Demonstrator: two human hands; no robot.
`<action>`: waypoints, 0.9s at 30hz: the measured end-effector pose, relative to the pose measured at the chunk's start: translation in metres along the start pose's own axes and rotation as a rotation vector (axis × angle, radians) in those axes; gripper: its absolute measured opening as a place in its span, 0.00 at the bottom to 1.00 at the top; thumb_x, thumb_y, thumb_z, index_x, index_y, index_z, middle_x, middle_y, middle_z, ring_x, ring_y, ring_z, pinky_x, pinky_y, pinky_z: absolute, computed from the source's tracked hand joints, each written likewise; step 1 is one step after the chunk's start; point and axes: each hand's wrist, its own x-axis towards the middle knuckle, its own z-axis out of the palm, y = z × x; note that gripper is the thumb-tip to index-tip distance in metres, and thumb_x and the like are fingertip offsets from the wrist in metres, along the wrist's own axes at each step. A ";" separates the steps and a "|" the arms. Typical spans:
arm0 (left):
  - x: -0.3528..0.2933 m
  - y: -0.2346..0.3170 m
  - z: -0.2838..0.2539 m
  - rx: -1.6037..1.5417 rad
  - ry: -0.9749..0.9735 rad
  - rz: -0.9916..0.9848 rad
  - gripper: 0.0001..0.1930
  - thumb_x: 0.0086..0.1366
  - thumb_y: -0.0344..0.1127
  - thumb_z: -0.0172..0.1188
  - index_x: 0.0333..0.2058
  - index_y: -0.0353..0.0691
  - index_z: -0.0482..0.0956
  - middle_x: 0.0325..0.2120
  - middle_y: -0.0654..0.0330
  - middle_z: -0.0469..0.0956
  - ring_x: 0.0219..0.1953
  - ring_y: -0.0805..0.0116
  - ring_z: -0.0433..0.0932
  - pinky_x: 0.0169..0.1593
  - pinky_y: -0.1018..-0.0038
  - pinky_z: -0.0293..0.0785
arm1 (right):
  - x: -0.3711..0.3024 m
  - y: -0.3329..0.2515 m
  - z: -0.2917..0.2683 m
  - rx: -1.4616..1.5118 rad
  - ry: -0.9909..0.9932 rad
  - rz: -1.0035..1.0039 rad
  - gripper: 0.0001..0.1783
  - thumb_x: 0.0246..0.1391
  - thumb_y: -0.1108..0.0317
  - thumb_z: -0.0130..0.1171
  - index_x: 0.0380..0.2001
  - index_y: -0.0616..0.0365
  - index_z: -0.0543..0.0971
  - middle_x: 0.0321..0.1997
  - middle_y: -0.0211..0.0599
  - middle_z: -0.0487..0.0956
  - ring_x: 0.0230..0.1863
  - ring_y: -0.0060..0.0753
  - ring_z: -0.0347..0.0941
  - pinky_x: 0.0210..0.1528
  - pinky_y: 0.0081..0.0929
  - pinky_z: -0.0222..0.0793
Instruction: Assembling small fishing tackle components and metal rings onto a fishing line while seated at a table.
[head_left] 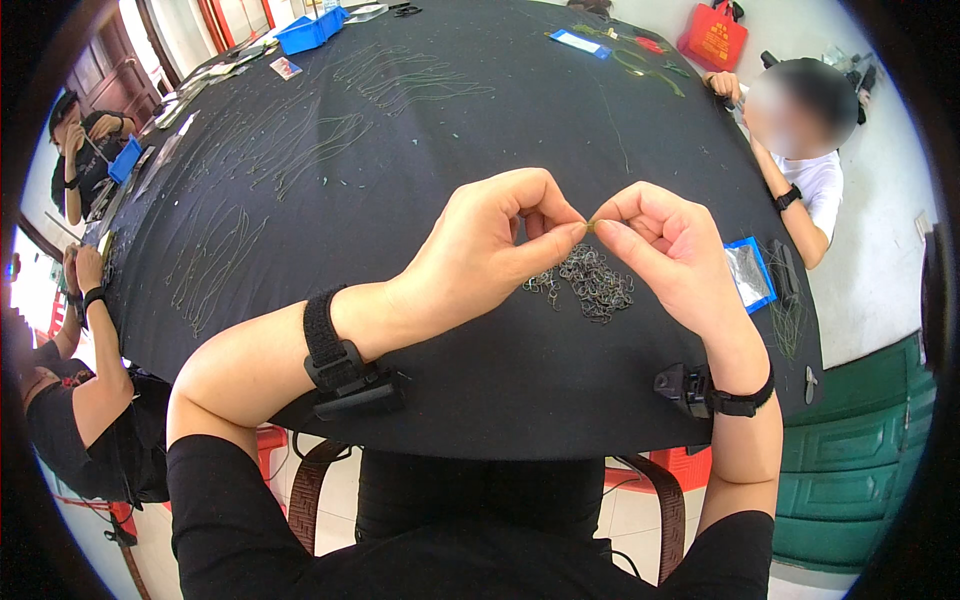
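My left hand [490, 232] and my right hand [665, 245] meet above the middle of the black-covered table. Each one is closed in a pinch of thumb and forefinger. Between the fingertips shows a tiny bit of thin yellow-green line [590, 226]; the rest of it is too fine to follow or hidden by the fingers. Just below the pinch, on the cloth, lies a heap of small dark metal fish hooks [598, 285]. A smaller cluster of hooks sits to its left, partly covered by my left hand.
Bundles of thin green line [215, 262] lie spread over the left and far table [480, 390]. A blue-edged packet [750, 274] and small clippers [810, 385] are at right. A blue bin [312, 32] stands far left. Other people sit along both sides.
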 end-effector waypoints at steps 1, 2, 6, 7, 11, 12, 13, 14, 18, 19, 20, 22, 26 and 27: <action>0.000 0.000 0.000 0.003 0.002 -0.004 0.05 0.65 0.32 0.61 0.32 0.37 0.76 0.23 0.72 0.73 0.24 0.89 0.67 0.26 0.88 0.62 | 0.000 0.001 0.000 -0.002 0.007 -0.017 0.08 0.58 0.68 0.59 0.34 0.64 0.78 0.23 0.21 0.74 0.23 0.08 0.63 0.24 0.12 0.59; 0.000 0.000 0.000 0.002 0.001 -0.004 0.05 0.65 0.32 0.61 0.32 0.37 0.76 0.23 0.72 0.73 0.24 0.89 0.67 0.26 0.88 0.62 | 0.000 0.001 0.000 -0.002 0.007 -0.016 0.08 0.58 0.68 0.59 0.34 0.64 0.78 0.23 0.21 0.74 0.23 0.08 0.63 0.24 0.12 0.59; 0.000 -0.001 0.001 0.006 0.001 0.000 0.05 0.65 0.32 0.61 0.32 0.37 0.77 0.23 0.72 0.73 0.24 0.89 0.67 0.26 0.88 0.61 | 0.000 0.002 0.000 0.014 0.010 -0.038 0.09 0.58 0.68 0.59 0.34 0.64 0.78 0.23 0.22 0.75 0.24 0.08 0.64 0.25 0.13 0.60; 0.000 -0.001 0.001 0.009 0.002 0.006 0.05 0.65 0.32 0.61 0.32 0.37 0.77 0.23 0.72 0.73 0.24 0.89 0.67 0.26 0.88 0.61 | 0.000 0.002 0.000 0.011 0.007 -0.025 0.09 0.58 0.68 0.59 0.34 0.64 0.78 0.23 0.22 0.75 0.24 0.09 0.65 0.25 0.13 0.61; 0.000 0.000 0.001 -0.020 -0.009 -0.020 0.05 0.65 0.32 0.61 0.32 0.37 0.77 0.23 0.72 0.74 0.25 0.89 0.67 0.27 0.87 0.62 | 0.000 0.002 -0.002 -0.016 -0.008 -0.013 0.09 0.58 0.68 0.59 0.34 0.64 0.78 0.24 0.23 0.75 0.24 0.09 0.65 0.26 0.13 0.61; 0.000 -0.001 0.000 -0.007 -0.012 -0.018 0.05 0.65 0.32 0.61 0.32 0.37 0.77 0.24 0.72 0.74 0.25 0.88 0.67 0.27 0.87 0.62 | 0.000 0.002 -0.002 -0.027 -0.007 -0.020 0.08 0.58 0.68 0.59 0.34 0.64 0.78 0.24 0.23 0.75 0.24 0.09 0.65 0.26 0.13 0.61; 0.001 -0.001 0.000 0.007 -0.014 -0.015 0.06 0.65 0.32 0.61 0.32 0.37 0.77 0.24 0.72 0.74 0.25 0.88 0.68 0.27 0.88 0.63 | 0.000 0.002 -0.002 -0.037 -0.006 -0.029 0.08 0.58 0.68 0.58 0.34 0.64 0.78 0.25 0.23 0.75 0.25 0.09 0.65 0.26 0.13 0.61; 0.000 -0.001 0.000 0.007 -0.014 -0.016 0.06 0.65 0.32 0.61 0.32 0.37 0.77 0.24 0.72 0.74 0.25 0.88 0.68 0.27 0.88 0.63 | 0.000 0.001 -0.002 -0.036 -0.007 -0.029 0.08 0.58 0.68 0.58 0.34 0.64 0.78 0.25 0.23 0.75 0.25 0.09 0.65 0.26 0.13 0.61; 0.000 -0.001 0.000 -0.008 -0.015 -0.030 0.06 0.65 0.33 0.61 0.33 0.36 0.77 0.24 0.72 0.74 0.25 0.89 0.68 0.27 0.88 0.63 | 0.000 -0.001 -0.001 -0.030 -0.012 -0.019 0.08 0.58 0.69 0.58 0.34 0.64 0.78 0.25 0.24 0.76 0.26 0.10 0.66 0.27 0.14 0.62; 0.000 -0.001 0.001 -0.021 -0.015 -0.040 0.06 0.65 0.33 0.61 0.33 0.36 0.77 0.24 0.72 0.74 0.25 0.89 0.67 0.27 0.88 0.63 | 0.000 -0.001 -0.001 -0.033 -0.009 -0.030 0.08 0.59 0.69 0.58 0.34 0.64 0.78 0.26 0.24 0.76 0.26 0.10 0.66 0.27 0.14 0.63; 0.000 -0.001 0.001 -0.021 -0.015 -0.041 0.06 0.65 0.33 0.61 0.33 0.36 0.77 0.24 0.72 0.74 0.25 0.89 0.67 0.27 0.88 0.63 | 0.000 -0.001 -0.001 -0.033 -0.010 -0.029 0.08 0.59 0.69 0.58 0.34 0.64 0.78 0.26 0.24 0.76 0.26 0.10 0.66 0.27 0.14 0.63; 0.000 0.001 0.000 -0.023 -0.022 -0.046 0.06 0.65 0.33 0.61 0.33 0.36 0.77 0.23 0.72 0.74 0.25 0.89 0.67 0.26 0.88 0.62 | 0.000 -0.003 -0.002 -0.054 -0.023 -0.021 0.08 0.59 0.70 0.58 0.35 0.64 0.78 0.26 0.24 0.76 0.27 0.10 0.67 0.28 0.14 0.63; 0.000 0.001 0.001 -0.028 -0.017 -0.036 0.07 0.65 0.34 0.61 0.33 0.36 0.77 0.23 0.72 0.74 0.24 0.89 0.67 0.26 0.88 0.62 | 0.000 0.002 -0.002 -0.028 -0.021 -0.028 0.08 0.59 0.70 0.57 0.35 0.65 0.78 0.26 0.24 0.76 0.27 0.10 0.67 0.28 0.14 0.63; 0.000 0.001 0.001 -0.031 -0.019 -0.041 0.07 0.65 0.34 0.60 0.33 0.36 0.77 0.23 0.72 0.74 0.24 0.89 0.67 0.26 0.88 0.62 | 0.000 0.001 -0.002 -0.024 -0.024 -0.024 0.08 0.59 0.70 0.57 0.35 0.65 0.78 0.26 0.24 0.76 0.27 0.10 0.67 0.28 0.14 0.63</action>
